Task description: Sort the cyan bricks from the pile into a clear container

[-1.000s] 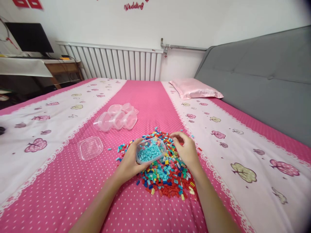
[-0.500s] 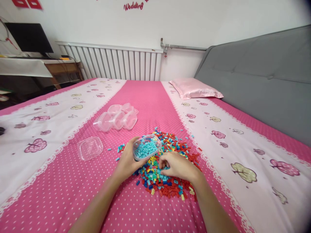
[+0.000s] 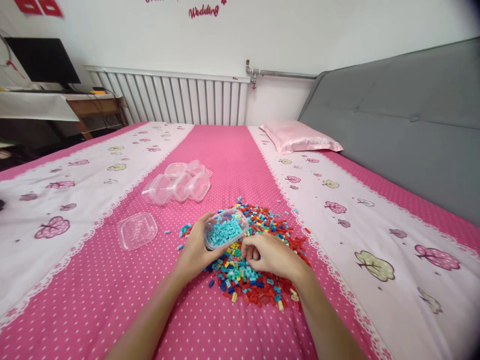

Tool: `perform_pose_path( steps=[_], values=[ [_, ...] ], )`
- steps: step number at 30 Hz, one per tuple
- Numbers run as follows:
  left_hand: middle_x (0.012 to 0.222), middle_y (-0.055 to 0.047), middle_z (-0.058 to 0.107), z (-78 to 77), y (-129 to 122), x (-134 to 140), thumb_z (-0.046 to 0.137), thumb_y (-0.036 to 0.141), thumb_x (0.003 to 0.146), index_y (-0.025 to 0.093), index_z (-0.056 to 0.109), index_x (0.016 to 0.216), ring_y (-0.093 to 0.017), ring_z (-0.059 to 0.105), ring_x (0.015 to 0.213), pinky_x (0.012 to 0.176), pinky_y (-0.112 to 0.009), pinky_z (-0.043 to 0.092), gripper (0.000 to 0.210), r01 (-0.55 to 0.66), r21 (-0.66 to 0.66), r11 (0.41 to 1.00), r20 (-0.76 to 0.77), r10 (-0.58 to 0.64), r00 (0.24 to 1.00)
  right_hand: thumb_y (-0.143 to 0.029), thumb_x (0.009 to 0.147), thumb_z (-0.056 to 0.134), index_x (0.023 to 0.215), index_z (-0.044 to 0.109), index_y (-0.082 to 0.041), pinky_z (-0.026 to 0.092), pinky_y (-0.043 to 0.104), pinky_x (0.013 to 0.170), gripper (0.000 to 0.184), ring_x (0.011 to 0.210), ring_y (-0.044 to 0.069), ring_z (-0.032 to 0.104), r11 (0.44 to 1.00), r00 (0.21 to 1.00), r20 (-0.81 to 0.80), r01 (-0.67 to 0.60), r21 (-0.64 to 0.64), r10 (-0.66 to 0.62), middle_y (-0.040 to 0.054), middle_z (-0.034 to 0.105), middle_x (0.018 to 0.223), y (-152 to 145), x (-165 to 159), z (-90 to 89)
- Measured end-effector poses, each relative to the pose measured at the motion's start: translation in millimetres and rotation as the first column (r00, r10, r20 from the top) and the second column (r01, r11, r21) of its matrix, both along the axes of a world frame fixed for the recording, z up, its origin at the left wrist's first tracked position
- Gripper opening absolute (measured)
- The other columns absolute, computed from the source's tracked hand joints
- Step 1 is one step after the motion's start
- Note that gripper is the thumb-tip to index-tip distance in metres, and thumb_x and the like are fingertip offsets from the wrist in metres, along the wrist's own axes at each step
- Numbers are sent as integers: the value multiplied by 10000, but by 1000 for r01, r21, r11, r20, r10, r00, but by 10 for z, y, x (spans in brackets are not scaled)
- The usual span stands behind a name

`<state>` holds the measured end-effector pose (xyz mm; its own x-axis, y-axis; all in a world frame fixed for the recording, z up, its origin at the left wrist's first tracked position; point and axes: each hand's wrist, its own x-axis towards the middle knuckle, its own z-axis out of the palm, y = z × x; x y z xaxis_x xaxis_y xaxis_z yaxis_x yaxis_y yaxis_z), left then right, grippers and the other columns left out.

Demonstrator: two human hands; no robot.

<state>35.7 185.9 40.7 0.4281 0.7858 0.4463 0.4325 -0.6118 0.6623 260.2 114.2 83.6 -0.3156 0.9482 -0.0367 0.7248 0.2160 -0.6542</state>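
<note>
We look along a wide bed in a pink polka-dot cover with pale, tree-printed bands (image 3: 225,150). On its near part lies our landmark, a broad loose heap of small plastic bricks in red, blue, teal, green and yellow (image 3: 240,272). Beyond the heap and to its left sits a cluster of clear, rounded plastic containers (image 3: 178,185), well apart from both hands.

Our right hand (image 3: 258,252) is over the middle of the heap, its forearm coming in from the near right. The fingers are bent inward towards the palm; the tips are too small and shadowed for us to tell whether they are closed on a brick or only curled above the bricks. Our left hand (image 3: 197,245) is at the heap's left edge, thumb along the near side and fingers behind, gripping a clear, rounded-rectangular plastic tub (image 3: 233,216).

The tub is the thing that matters here. It is held over the left part of the heap, tilted, its longer side apparently slanting from near left to far right. From the right hand it lies to the left and slightly farther away, its right rim just beside the curled fingers.

Left of the heap, flat on the bed, is a clear square plastic lid with rounded corners (image 3: 137,231). Smallest of all, light-blue oblong bricks (image 3: 224,232) cover the tub's floor.
</note>
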Motion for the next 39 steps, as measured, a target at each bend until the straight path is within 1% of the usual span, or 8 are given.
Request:
perform_pose_path(
  steps=[9,11,13,15,18,21,26,39],
  values=[
    [1346,-138,544,13,-15,1,750,392,813,242,321,1405,-336,557,1255,1043,-545,461,746,40,-24,999,5,-40,999,-141,751,612,859,654,-197,482,211,577,130,657,153,699,985,916,-401,-67,-157,-2,-21,693,679,30,142,34],
    [1347,-135,544,27,-26,7,753,393,816,247,328,1404,-334,563,1249,1038,-545,468,740,51,-21,998,9,-51,999,-186,782,632,872,645,-199,512,239,628,92,707,162,707,995,864,-504,-46,-87,-4,-6,711,743,41,134,80],
    [1348,-132,543,46,-41,14,761,386,816,253,326,1414,-332,570,1239,1031,-540,478,751,73,-10,997,5,-73,997,-190,806,639,859,646,-205,522,278,715,55,773,167,691,982,851,-521,150,116,-69,14,721,836,64,96,111],
    [1352,-129,539,69,-63,23,773,381,812,265,323,1430,-333,571,1238,1032,-535,481,774,111,8,994,-19,-111,994,-153,828,642,848,658,-215,496,312,796,67,851,183,657,874,878,-440,355,332,-190,25,719,888,86,35,121],
    [1365,-123,531,105,-109,43,795,407,802,284,328,1436,-334,560,1255,1045,-522,477,798,174,22,984,-61,-173,983,-85,828,675,860,681,-237,424,343,850,155,908,209,604,782,928,-189,373,500,-321,21,718,883,92,-64,105],
    [1367,-120,529,139,-159,71,798,437,800,293,320,1430,-324,567,1248,1041,-512,485,804,234,21,972,-83,-232,969,-60,825,697,865,683,-253,353,343,837,198,876,207,565,796,929,15,309,520,-371,2,706,848,67,-148,88],
    [1351,-124,536,176,-204,95,781,468,806,303,306,1437,-327,585,1221,1025,-527,493,807,284,11,959,-112,-281,953,-103,895,635,822,678,-248,286,354,839,168,840,204,532,811,881,168,314,494,-443,20,662,779,49,-247,91],
    [1370,-115,539,154,-197,83,798,439,793,315,313,1459,-329,583,1236,1035,-515,492,833,282,15,959,-104,-279,955,-134,927,596,832,684,-242,265,374,853,168,844,213,548,837,848,252,331,436,-467,41,685,782,50,-285,106]
  ],
)
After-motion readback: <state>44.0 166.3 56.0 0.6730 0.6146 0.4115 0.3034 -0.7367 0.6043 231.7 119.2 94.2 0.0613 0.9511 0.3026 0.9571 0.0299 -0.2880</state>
